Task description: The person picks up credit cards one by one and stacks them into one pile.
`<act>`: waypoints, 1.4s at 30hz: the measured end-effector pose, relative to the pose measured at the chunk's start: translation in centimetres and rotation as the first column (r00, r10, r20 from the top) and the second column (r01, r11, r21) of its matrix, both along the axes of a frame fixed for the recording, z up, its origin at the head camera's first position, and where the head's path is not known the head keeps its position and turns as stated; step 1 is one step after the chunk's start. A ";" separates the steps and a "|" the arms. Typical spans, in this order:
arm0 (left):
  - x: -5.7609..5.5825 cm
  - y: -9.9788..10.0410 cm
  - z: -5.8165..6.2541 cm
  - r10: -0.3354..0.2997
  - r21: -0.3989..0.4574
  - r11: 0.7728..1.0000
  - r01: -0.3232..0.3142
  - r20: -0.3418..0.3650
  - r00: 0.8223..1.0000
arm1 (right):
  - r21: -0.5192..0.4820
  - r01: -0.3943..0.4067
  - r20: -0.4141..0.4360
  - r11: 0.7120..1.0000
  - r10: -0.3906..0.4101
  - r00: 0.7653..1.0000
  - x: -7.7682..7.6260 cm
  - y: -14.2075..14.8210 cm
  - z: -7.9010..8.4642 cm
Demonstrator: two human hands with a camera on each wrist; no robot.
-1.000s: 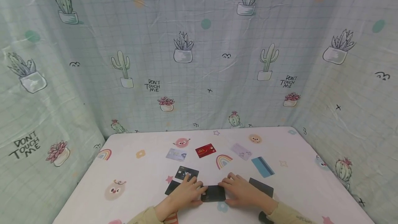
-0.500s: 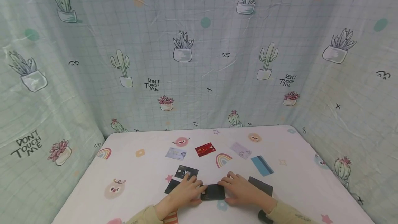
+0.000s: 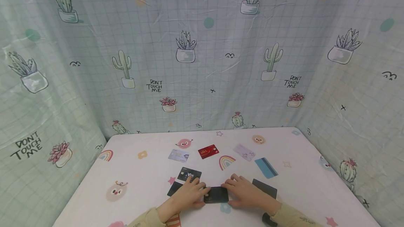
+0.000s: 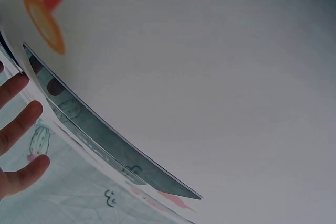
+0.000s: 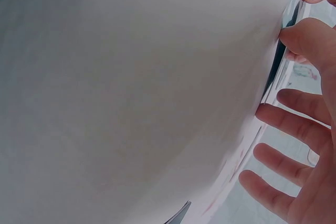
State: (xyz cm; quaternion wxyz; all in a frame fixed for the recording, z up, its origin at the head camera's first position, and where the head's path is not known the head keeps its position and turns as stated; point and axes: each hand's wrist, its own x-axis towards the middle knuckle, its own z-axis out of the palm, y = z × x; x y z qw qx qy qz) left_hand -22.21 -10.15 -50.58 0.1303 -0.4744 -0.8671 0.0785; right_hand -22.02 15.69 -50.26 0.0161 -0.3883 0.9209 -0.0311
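Holding a black VIP card (image 3: 216, 195) by its short edges, between left hand (image 3: 189, 195) and right hand (image 3: 242, 192), lower centre of frame.

Looks like the head cam tipped down a touch over the last second. The printed tabletop (image 3: 142, 181) sits slightly higher in the view than a second ago, and the black VIP card (image 3: 216, 195), left hand (image 3: 188, 194) and right hand (image 3: 243, 193) all rode up with it by about the same bit, so I'd blame the camera. The cactus-print curtain (image 3: 151, 27) crept up too, its upper corners spreading outward a little. Nearly all that happened in the first half second; since then, just a hair of drift at the curtain's right side.
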 end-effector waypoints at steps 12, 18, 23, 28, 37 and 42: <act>-0.1 -0.2 -0.2 -0.006 0.016 1.000 0.005 0.026 1.000 | 0.004 0.014 0.026 1.000 -0.014 1.000 -0.3 0.0 -0.4; 0.1 -0.2 0.0 0.009 0.015 1.000 -0.010 0.054 0.998 | 0.007 0.009 0.032 1.000 -0.009 0.999 -0.2 0.0 -0.4; 0.1 -0.2 0.2 0.012 0.013 1.000 -0.013 0.053 0.999 | 0.009 0.010 0.031 1.000 -0.010 0.999 -0.2 0.0 -0.2; 0.0 -0.2 0.2 0.016 0.006 1.000 -0.016 0.041 0.999 | -0.001 0.006 0.026 1.000 -0.006 1.000 -0.2 0.0 -0.1; 0.0 -0.2 0.1 0.019 0.004 1.000 -0.019 0.030 0.999 | -0.013 0.001 0.008 1.000 -0.001 1.000 -0.2 0.1 -0.4; 0.1 -0.1 0.2 0.015 0.008 1.000 -0.015 0.010 1.000 | -0.008 0.013 0.018 1.000 -0.012 1.000 -0.2 0.0 -0.4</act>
